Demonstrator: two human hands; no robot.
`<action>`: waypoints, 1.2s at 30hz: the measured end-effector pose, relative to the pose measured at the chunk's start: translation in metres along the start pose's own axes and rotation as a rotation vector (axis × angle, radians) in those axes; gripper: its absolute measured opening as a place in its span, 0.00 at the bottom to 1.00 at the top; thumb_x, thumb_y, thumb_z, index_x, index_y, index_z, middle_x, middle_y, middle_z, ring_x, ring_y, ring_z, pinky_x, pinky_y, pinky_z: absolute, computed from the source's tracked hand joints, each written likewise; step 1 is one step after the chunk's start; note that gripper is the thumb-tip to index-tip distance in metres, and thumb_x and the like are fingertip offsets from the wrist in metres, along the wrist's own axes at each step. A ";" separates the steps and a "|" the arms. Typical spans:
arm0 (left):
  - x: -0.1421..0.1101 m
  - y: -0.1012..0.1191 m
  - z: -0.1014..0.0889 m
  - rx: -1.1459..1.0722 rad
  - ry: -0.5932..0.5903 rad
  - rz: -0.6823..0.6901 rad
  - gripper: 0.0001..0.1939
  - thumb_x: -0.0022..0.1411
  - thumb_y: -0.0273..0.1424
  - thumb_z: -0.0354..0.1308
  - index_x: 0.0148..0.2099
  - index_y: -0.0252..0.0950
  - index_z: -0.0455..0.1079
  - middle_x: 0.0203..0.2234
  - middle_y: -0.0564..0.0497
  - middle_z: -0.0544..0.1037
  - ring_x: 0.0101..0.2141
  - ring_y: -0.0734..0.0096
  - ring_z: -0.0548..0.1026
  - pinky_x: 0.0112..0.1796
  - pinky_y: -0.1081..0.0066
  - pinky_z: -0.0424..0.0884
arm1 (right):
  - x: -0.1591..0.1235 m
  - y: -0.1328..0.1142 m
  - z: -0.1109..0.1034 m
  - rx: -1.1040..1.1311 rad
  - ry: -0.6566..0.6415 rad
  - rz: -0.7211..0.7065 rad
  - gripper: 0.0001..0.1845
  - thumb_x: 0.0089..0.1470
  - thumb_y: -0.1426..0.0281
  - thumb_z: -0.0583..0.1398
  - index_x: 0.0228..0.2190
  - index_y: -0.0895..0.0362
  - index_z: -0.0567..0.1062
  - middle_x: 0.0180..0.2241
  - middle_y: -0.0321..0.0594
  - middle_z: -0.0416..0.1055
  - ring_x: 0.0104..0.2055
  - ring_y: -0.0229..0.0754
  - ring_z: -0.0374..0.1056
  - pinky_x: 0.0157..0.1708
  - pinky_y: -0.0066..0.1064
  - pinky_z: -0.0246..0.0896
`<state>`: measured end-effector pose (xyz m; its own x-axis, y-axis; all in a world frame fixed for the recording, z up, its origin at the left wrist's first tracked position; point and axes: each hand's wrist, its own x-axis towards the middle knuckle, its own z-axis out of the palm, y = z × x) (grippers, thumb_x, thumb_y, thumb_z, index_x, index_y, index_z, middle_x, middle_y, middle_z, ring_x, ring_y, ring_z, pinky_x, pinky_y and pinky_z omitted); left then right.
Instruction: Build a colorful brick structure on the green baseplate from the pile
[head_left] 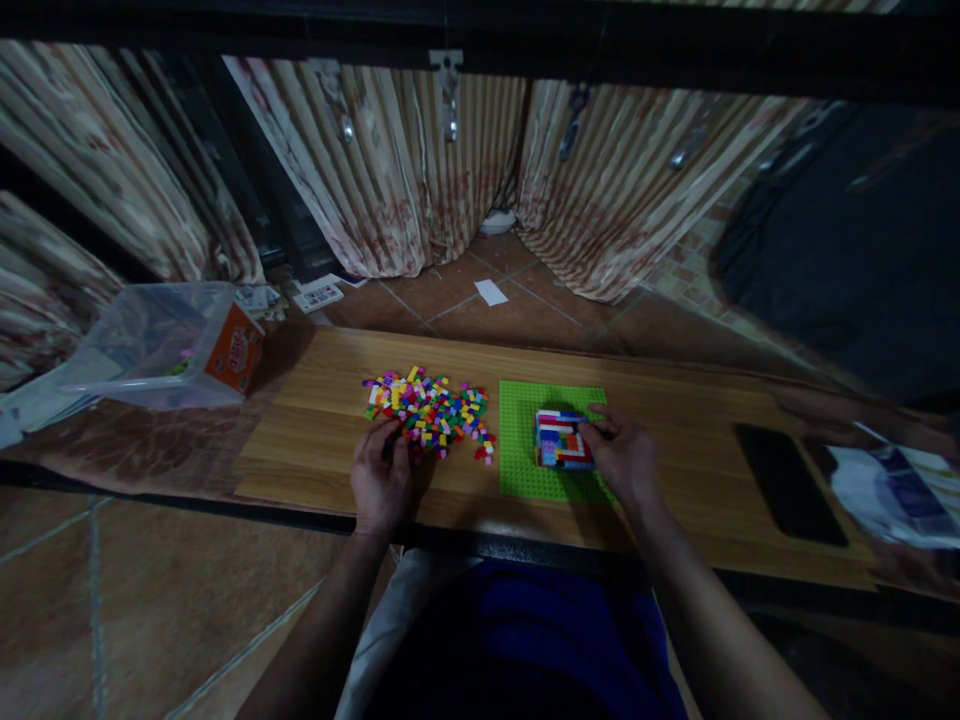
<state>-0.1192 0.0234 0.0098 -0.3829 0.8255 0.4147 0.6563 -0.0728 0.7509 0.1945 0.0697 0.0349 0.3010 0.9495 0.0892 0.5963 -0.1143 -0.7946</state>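
Note:
A pile of small colourful bricks [431, 408] lies on the wooden table [675, 480]. My left hand [381, 475] rests at the pile's near-left edge with its fingers curled into the bricks; what they hold is hidden. To the right lies a green baseplate [525, 450] with a block of built-up bricks [561, 440] in red, white and blue. My right hand [624, 455] touches the right side of that block, fingertips pinched against it.
A clear plastic tub [161, 345] with an orange label stands at the far left. A black phone [787, 482] lies on the table's right part, with a plastic-wrapped packet [892, 495] beyond it. Curtains hang behind, above a tiled floor.

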 end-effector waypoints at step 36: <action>-0.009 -0.003 -0.001 -0.206 0.085 -0.111 0.14 0.66 0.33 0.48 0.49 0.37 0.71 0.47 0.43 0.75 0.49 0.63 0.72 0.52 0.58 0.69 | -0.040 -0.082 0.057 -0.094 -0.292 -0.560 0.14 0.58 0.65 0.53 0.39 0.52 0.76 0.38 0.43 0.76 0.41 0.48 0.72 0.43 0.41 0.66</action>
<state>-0.1185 0.0162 0.0040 -0.5044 0.7855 0.3585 0.4641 -0.1035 0.8797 0.0909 0.0579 0.0623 -0.2829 0.9117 0.2978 0.6713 0.4100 -0.6174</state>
